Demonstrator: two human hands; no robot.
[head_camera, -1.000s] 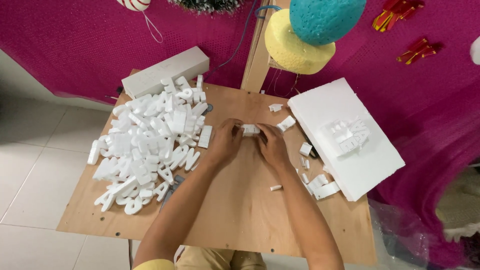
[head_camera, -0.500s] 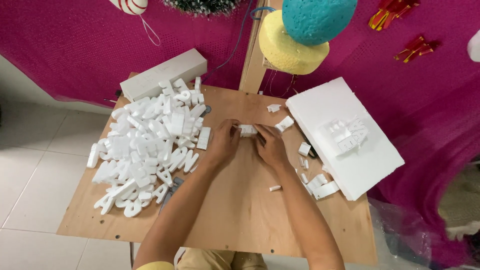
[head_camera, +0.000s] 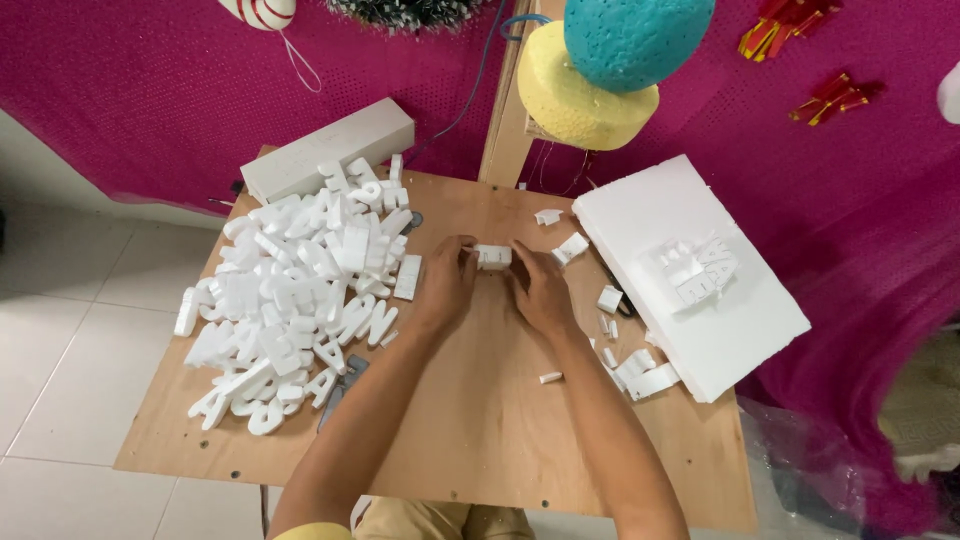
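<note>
A small white foam block (head_camera: 492, 257) rests on the wooden table (head_camera: 480, 420) near its middle back. My left hand (head_camera: 446, 283) grips the block's left end and my right hand (head_camera: 541, 290) grips its right end, fingertips pressed on it. A big heap of white foam letters (head_camera: 300, 300) lies to the left of my left hand. A thick white foam slab (head_camera: 670, 230) with a few cut letters on top lies to the right of my right hand.
A long white foam bar (head_camera: 325, 150) lies at the table's back left. Small foam scraps (head_camera: 630, 365) are scattered by the slab. A wooden post (head_camera: 507, 130) rises behind the table, with yellow (head_camera: 560, 105) and teal foam balls (head_camera: 635, 40) and a pink cloth backdrop.
Both hands stay on the small foam block in the same place; only the fingers shift slightly on it.
</note>
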